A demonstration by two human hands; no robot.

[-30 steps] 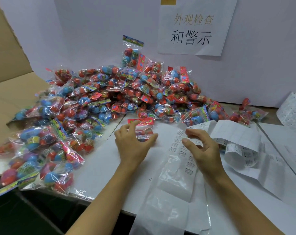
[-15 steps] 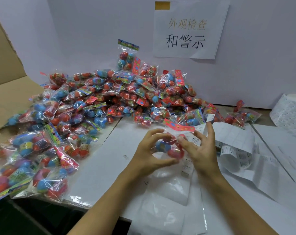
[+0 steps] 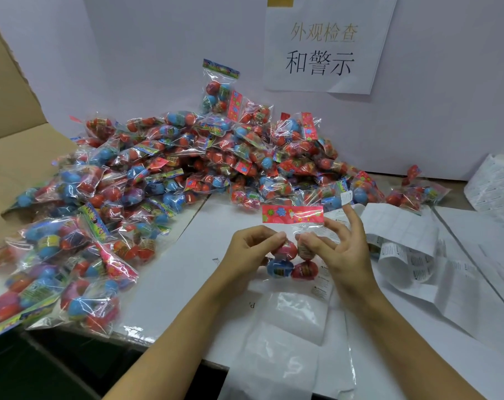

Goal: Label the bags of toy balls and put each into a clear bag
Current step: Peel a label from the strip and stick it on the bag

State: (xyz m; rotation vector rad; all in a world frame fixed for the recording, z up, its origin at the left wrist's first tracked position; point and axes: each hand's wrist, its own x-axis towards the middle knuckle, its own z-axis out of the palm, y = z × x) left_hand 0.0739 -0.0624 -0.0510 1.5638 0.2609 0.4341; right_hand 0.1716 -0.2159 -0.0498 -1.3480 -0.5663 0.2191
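Left hand point(image 3: 246, 249) pinches the ball bag point(image 3: 291, 251) with curled fingers. Right hand point(image 3: 336, 249) pinches its other side; a label point(image 3: 346, 197) sticks to the raised index fingertip. Bag is upright above the table point(image 3: 193, 272). Versus 0.5 s earlier, the header points upward.

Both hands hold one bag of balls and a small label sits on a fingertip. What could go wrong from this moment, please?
1. The small white label clings only to a raised fingertip of the right hand; it could fold or go on crooked.
2. The held clear bag of red and blue toy balls is pinched between the right hand and the left hand; the slippery film might slip.
3. The loose curled white label strip lies close and may catch the wrist.
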